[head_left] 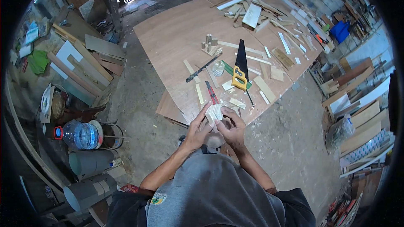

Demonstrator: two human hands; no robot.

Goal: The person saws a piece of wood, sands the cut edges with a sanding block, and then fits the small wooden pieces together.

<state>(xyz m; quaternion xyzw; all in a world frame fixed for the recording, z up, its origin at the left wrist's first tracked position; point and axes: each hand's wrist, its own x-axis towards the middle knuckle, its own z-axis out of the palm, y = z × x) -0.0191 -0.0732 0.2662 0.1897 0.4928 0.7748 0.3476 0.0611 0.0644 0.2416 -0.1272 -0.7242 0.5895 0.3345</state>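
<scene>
Both my hands are closed around a small stack of pale wooden pieces (214, 112), held in front of my chest at the table's near edge. My left hand (197, 129) grips its left side and my right hand (232, 128) its right side, with the thumb on the near face. Just beyond the stack lies a red tool with a dark tip (211, 93), perhaps a utility knife. Farther off on the table are a handsaw (240, 73) with a yellow handle, a clear glass jar (218, 68) and a long dark tool (203, 68).
The wooden table (162, 38) carries loose strips, offcuts and a small block with upright pegs (209, 45). A pile of scrap wood (252, 14) covers its far end. Boards (364, 122) lean at the right. A large water bottle (84, 134) lies at the left.
</scene>
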